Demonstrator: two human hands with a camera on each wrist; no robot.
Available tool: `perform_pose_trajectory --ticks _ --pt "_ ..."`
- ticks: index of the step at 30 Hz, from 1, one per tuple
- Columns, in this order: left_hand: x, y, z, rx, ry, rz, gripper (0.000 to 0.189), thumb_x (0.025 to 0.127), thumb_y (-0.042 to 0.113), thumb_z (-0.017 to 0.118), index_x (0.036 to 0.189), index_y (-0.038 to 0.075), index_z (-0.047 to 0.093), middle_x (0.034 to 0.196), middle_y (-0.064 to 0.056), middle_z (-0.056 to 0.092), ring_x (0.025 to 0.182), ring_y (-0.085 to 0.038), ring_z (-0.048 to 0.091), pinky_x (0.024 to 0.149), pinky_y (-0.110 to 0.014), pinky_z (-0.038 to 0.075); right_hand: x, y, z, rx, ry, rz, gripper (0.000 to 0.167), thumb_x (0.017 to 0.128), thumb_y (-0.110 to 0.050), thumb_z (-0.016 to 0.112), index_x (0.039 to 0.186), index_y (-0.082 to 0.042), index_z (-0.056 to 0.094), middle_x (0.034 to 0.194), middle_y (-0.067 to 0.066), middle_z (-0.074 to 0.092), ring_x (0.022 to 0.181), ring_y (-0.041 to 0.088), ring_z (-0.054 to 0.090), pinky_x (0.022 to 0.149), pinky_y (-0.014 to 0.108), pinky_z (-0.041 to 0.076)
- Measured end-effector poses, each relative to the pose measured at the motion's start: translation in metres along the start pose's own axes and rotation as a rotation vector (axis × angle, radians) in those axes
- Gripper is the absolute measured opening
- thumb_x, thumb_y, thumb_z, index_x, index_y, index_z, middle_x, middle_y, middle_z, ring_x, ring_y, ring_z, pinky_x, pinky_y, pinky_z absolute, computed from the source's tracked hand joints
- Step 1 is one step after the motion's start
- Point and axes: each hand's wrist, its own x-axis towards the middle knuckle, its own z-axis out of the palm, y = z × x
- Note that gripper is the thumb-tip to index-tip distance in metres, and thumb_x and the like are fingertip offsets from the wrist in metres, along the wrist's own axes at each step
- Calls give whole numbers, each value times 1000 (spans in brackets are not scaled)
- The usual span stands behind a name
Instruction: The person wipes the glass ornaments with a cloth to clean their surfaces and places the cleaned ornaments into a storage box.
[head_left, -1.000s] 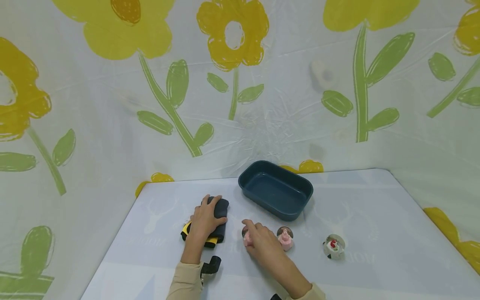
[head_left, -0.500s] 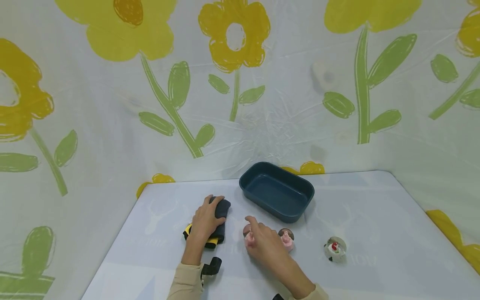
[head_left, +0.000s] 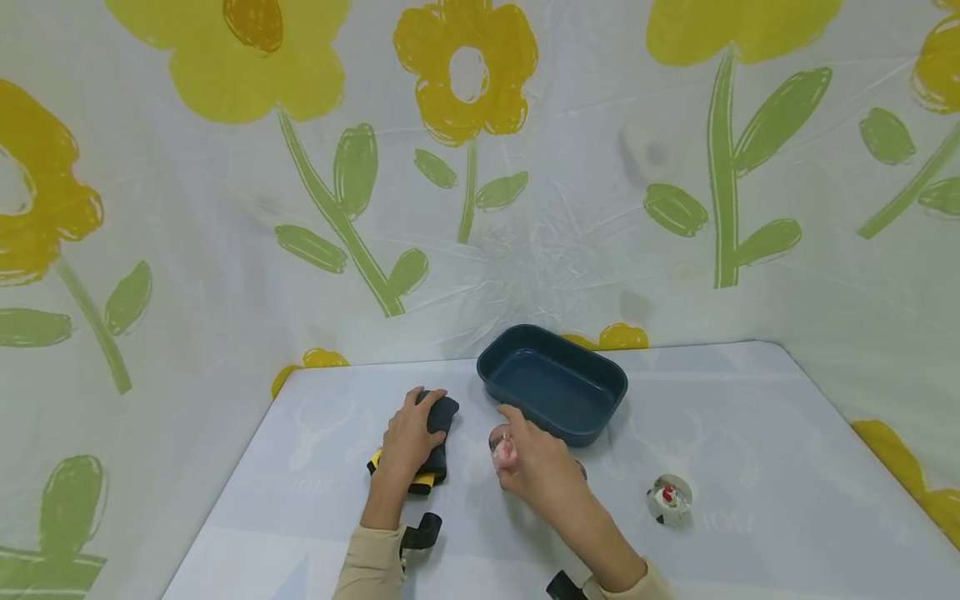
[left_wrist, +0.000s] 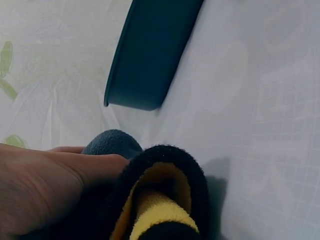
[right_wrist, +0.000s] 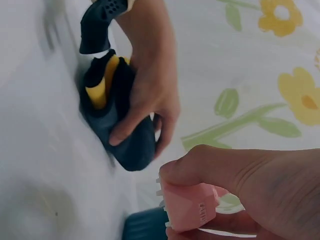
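My left hand [head_left: 408,442] rests over a folded dark-blue cloth [head_left: 435,458] with a yellow inner layer, at the table's left-middle. Its fingers curl over the far end and the thumb lies along the near side, so it grips the cloth. In the left wrist view the cloth's fuzzy folds [left_wrist: 170,152] show in a loop. My right hand [head_left: 543,467] pinches a small pink plastic piece [right_wrist: 187,207] with short pale prongs along one side and raised lettering, between thumb and fingers. A round disc shows beside the pink piece in the head view.
A deep blue rectangular dish [head_left: 558,387] stands behind both hands, close to the right fingertips. To the right sits a white piece with red and black marks [head_left: 669,496] and a clear disc. A second pink piece is mostly hidden behind my right hand.
My right hand has moved up and forward toward the dish, carrying the pink piece from its spot on the table. It now covers most of the second pink piece. The left hand barely moves.
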Motion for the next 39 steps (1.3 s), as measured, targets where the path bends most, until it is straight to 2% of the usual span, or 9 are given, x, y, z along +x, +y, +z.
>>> perform_pose_trajectory --ticks 9,13,16,23,30,35,39 --pt "2 -2 0 -8 8 -16 65 83 14 79 140 28 53 153 -17 38 122 -48 55 87 -67 50 5 11 -19 17 25 30 76 73 -17 85 137 -12 44 109 12 71 70 16 58 74 41 58" --pt "3 -2 -2 -21 20 -28 64 83 14 78 140 28 53 153 -18 39 124 -48 54 89 -67 48 10 21 -26 39 48 49 75 73 -18 85 135 -10 44 93 9 71 63 13 53 65 32 54" --pt "4 -2 -3 -35 28 -25 63 84 13 77 141 28 53 152 -18 40 127 -47 52 92 -68 47 13 30 -33 65 88 40 72 72 -16 85 132 -9 45 87 9 70 60 12 52 60 27 51" --pt "7 1 -8 -128 63 2 61 85 11 76 140 27 54 151 -17 42 133 -44 47 101 -65 40 18 48 -53 90 211 -38 59 72 -13 85 119 -3 51 99 14 72 77 18 66 72 36 58" --pt "11 7 -18 -241 137 109 59 85 15 77 139 28 55 149 -14 46 133 -44 48 101 -67 39 21 63 -65 132 230 -62 60 75 -15 84 126 -5 54 103 9 71 82 17 64 72 33 56" --pt "16 14 -24 -359 199 237 59 85 16 77 139 25 56 146 -13 51 135 -37 48 108 -60 39 25 71 -66 188 252 -64 62 77 -17 84 129 -4 53 109 13 72 90 23 70 79 39 59" --pt "19 18 -26 -469 207 310 59 85 18 77 140 23 55 145 -10 53 135 -32 49 109 -55 41 27 75 -65 180 288 -57 60 75 -16 85 125 -2 55 106 13 71 90 24 70 79 40 59"
